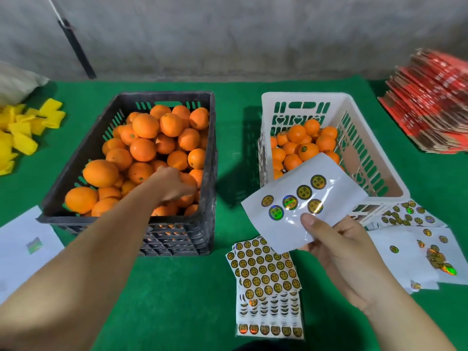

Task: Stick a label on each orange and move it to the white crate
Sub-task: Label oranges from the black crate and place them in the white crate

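We are looking down at a green desk [177, 287]. At the far left yellow pieces [22, 133] are lying in a heap, and a white sheet [22, 239] is sitting at the near left edge. Our left hand [172, 183] is reaching into the black crate [76, 158], which is heaped with oranges [144, 148] — the fingers are curling down onto fruit near the crate's front right, though we cannot tell whether they are gripping one. Just right of that crate, full label sheets [266, 269] are lying stacked on the desk. Above them our right hand [336, 244] is holding up a nearly used sheet [301, 206] with six round labels [290, 202] left, thumb and fingers pinching its lower edge. Behind the sheet the white crate [364, 153] is holding a smaller pile of oranges, one showing a label [304, 148]. More sheets [415, 252] are lying scattered right of the hand, and red cartons [435, 107] are sitting stacked at the far right.
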`<state>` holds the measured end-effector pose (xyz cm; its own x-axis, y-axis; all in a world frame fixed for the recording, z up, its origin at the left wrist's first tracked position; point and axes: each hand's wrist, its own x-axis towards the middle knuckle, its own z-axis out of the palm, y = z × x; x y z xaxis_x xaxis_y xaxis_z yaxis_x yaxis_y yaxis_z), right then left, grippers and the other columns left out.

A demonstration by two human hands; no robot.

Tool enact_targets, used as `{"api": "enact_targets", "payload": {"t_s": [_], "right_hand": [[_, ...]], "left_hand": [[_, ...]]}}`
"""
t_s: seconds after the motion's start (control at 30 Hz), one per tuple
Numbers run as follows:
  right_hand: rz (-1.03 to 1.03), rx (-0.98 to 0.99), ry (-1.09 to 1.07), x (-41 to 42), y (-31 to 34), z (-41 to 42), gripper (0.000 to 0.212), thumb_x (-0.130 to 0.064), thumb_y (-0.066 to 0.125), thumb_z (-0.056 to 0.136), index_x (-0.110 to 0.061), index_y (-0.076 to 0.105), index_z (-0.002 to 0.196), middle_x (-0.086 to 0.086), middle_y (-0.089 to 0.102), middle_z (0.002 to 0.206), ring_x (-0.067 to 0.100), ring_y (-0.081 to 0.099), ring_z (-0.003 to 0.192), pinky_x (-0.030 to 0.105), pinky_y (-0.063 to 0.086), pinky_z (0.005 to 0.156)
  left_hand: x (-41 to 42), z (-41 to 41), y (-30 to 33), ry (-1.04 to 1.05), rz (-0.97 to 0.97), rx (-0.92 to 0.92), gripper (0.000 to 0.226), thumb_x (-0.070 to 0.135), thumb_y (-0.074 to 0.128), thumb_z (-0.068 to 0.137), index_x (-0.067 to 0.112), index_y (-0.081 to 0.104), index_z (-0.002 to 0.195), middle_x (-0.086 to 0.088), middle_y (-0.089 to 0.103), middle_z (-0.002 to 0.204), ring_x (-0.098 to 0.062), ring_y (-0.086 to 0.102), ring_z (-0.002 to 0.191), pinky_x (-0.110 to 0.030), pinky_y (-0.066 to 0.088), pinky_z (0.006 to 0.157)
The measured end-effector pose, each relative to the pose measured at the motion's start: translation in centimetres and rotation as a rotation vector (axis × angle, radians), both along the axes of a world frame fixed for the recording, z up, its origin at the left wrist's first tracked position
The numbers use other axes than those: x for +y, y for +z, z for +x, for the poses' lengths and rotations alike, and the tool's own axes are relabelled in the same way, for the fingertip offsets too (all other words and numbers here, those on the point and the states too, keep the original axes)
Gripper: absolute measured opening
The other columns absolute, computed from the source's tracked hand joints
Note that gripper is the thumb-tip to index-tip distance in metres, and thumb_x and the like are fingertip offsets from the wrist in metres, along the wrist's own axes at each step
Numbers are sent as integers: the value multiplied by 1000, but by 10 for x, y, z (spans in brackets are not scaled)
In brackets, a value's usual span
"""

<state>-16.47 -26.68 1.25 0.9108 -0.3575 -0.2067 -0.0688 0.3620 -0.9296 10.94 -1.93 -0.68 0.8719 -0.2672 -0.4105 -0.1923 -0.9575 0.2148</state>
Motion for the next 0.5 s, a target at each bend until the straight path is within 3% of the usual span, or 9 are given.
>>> {"api": "enact_targets", "payload": {"t_s": [0.07, 0.13, 0.2, 0.27, 0.37, 0.43, 0.5], "right_hand": [[6, -12, -3, -3, -1, -3, 38, -24, 75, 85, -16, 75, 122, 15, 75, 127, 35, 73, 116, 44, 58, 89], [17, -13, -6, -3, -4, -4, 44, -24, 76, 84, -11, 72, 126, 16, 74, 128, 36, 72, 117, 45, 56, 91], [28, -22, 12, -1, -4, -4, 49, -23, 77, 82, -6, 69, 127, 16, 74, 128, 35, 72, 117, 42, 58, 90], [27, -45, 35, 3, -4, -4, 48, -23, 77, 82, -6, 70, 126, 15, 74, 128, 32, 72, 117, 33, 60, 87], [-5, -65, 93, 5, 1, -4, 43, -24, 78, 83, -14, 72, 124, 13, 74, 129, 31, 72, 119, 36, 60, 92], [-107, -43, 94, 3, 2, -5, 52, -27, 79, 82, -21, 67, 132, 10, 76, 124, 29, 73, 114, 40, 58, 89], [-275, 52, -7, 7, 2, -5, 76, -27, 84, 81, -29, 49, 149, 6, 73, 123, 22, 70, 111, 34, 51, 88]], "left_hand": [[7, -23, 16, 154, -378, -113, 49, 56, 73, 79, 8, 61, 84, -3, 61, 78, -16, 58, 68, -34, 43, 56], [11, -67, 33, 226, -726, -124, 58, 72, 72, 71, 16, 69, 84, 2, 63, 67, -9, 56, 55, -30, 44, 54], [12, -113, 42, 287, -1008, 16, 68, 87, 70, 62, 30, 77, 99, 8, 77, 91, -9, 71, 79, -36, 53, 71], [9, -147, 42, 281, -1249, 293, 69, 87, 77, 56, 43, 78, 109, 12, 77, 115, -8, 72, 106, -38, 55, 90], [0, -177, 33, 286, -1514, 788, 88, 67, 89, 64, 18, 69, 134, -7, 65, 142, -27, 60, 135, -50, 51, 108], [-6, -188, 30, 319, -1621, 833, 82, 60, 91, 67, 14, 71, 131, -17, 61, 145, -38, 57, 136, -58, 51, 107], [-11, -195, 29, 308, -1660, 801, 90, 55, 89, 73, 8, 58, 143, -21, 56, 149, -43, 52, 139, -66, 44, 110]]}}
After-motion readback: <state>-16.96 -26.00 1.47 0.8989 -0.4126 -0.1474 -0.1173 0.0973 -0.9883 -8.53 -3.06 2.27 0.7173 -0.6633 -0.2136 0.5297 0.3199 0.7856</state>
